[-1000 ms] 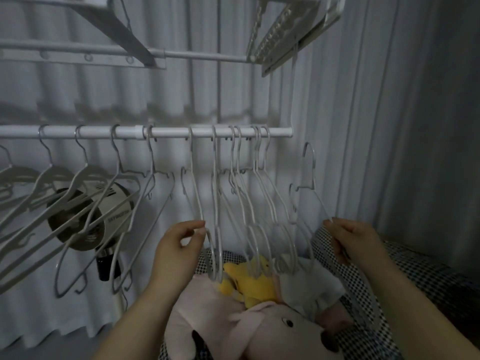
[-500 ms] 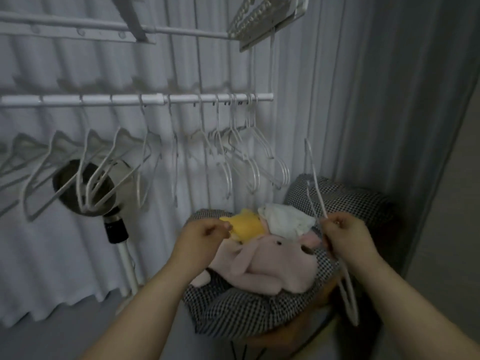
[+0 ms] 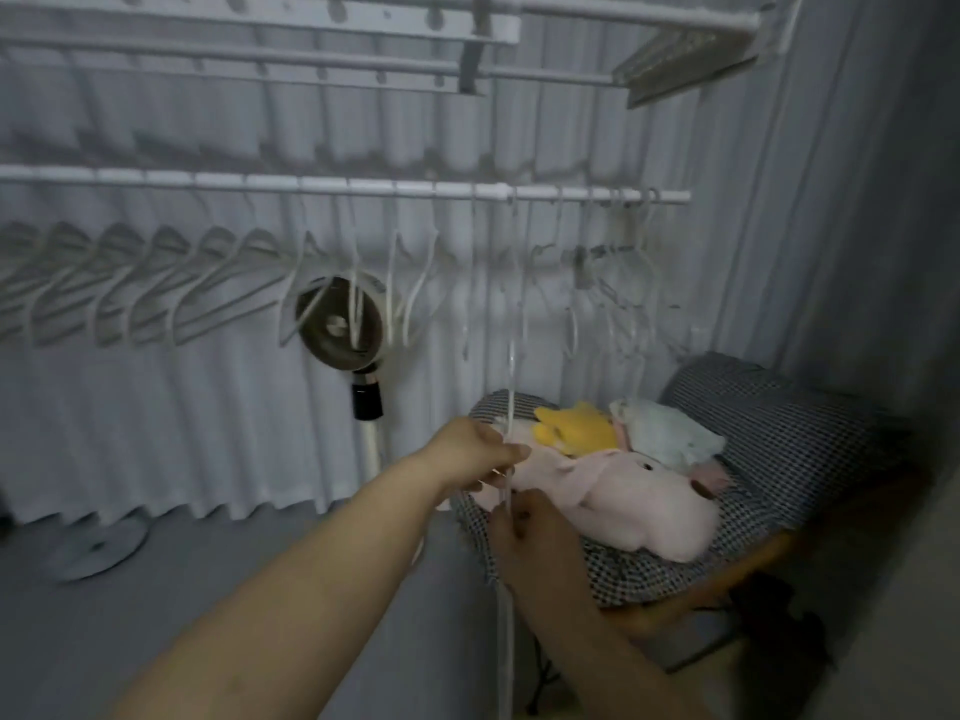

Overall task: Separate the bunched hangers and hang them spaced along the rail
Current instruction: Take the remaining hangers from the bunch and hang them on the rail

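Observation:
A white rail (image 3: pixel 311 185) runs across the curtain wall. Several white hangers (image 3: pixel 156 288) hang spaced along its left part, and a tighter bunch (image 3: pixel 618 267) hangs near its right end. One loose white hanger (image 3: pixel 511 387) stands edge-on, off the rail, in front of me. My left hand (image 3: pixel 475 454) pinches it from the left, while my right hand (image 3: pixel 530 543) grips it just below. The picture is blurred, so the fingers' exact hold is hard to make out.
A standing fan (image 3: pixel 340 324) with a round base (image 3: pixel 98 548) stands behind the hangers. At the right, a checked cushioned chair (image 3: pixel 800 444) holds a pink plush toy (image 3: pixel 634 496), a yellow toy (image 3: pixel 576 426) and a pale cloth (image 3: pixel 665 433). A drying rack (image 3: pixel 691 54) hangs overhead.
The view has pulled back and swung left. My right hand carried the removed hanger leftward to the middle, and my left hand, empty before, now holds it too.

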Tool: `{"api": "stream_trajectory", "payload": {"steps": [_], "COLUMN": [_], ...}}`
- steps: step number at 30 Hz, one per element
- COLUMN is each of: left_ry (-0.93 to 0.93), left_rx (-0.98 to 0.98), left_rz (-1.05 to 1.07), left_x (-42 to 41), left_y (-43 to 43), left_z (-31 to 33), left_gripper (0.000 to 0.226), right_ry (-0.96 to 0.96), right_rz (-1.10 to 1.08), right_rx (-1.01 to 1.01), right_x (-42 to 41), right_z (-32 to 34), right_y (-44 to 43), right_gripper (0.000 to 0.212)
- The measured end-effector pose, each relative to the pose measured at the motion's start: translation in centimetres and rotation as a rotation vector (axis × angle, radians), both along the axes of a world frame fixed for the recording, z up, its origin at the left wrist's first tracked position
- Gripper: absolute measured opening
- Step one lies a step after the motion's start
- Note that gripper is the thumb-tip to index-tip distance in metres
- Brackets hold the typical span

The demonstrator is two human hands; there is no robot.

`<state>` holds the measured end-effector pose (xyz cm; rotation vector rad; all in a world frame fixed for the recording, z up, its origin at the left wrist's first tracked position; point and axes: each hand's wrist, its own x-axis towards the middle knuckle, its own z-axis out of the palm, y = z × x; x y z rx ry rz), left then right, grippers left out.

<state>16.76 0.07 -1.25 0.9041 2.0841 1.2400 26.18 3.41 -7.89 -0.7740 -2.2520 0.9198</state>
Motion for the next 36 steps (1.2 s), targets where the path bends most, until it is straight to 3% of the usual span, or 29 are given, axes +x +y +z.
{"api": "stream_trajectory", "payload": {"steps": [4,6,9,11,13,14,18,21,25,29,33,36], "left_ry": [-0.049,-0.083,-0.102,-0.084,-0.074,-0.062,0.004,0.032,0.059,0.095,0.110,0.114], "left_rx": [0.085,0.123,0.182,0.190,0.199,0.200,0.202,0.217,0.229,0.167,0.163,0.158], "left_rz": [0.166,0.234,0.334,0.385,0.424,0.435,0.472,0.466,0.484,0.475,0.485,0.481], "left_x": [-2.8,-4.0,-5.7,-6.8,-8.0,-8.6,-10.9,-12.9,-17.3,-22.5,-27.3,-30.4], "left_y": [-5.0,-7.7,-12.0,-14.7,-17.1,-18.1,-21.8,-24.3,-27.1,-28.3,-29.5,-31.3], "left_z": [-0.3,0.0,0.8,1.4,1.9,2.1,3.0,3.7,4.6,5.3,5.5,5.5], "left_gripper": [0.024,0.024,0.024,0.010,0.013,0.016,0.014,0.014,0.012,0.017,0.020,0.020], "right_ry": [-0.011,0.047,0.046,0.074,0.108,0.125,0.230,0.122,0.215,0.159,0.148,0.094], "right_rz": [0.154,0.240,0.313,0.340,0.369,0.372,0.350,0.516,0.607,0.722,0.891,1.022], "right_rx": [-0.010,-0.074,-0.096,-0.094,-0.046,0.007,0.552,0.632,0.753,0.641,0.687,0.556], "right_x": [-2.7,-3.7,-5.5,-7.2,-9.4,-10.6,-16.2,-20.7,-28.0,-34.4,-40.1,-43.5], "right_z": [0.3,0.5,0.9,1.4,2.1,2.4,4.3,6.2,7.1,8.6,9.9,10.6], "right_y": [-4.5,-6.4,-8.4,-9.0,-9.4,-9.5,-10.3,-11.5,-12.1,-12.7,-13.0,-14.3], "right_gripper": [0.031,0.014,0.034,0.039,0.041,0.041,0.045,0.060,0.042,0.025,0.022,0.010]}}
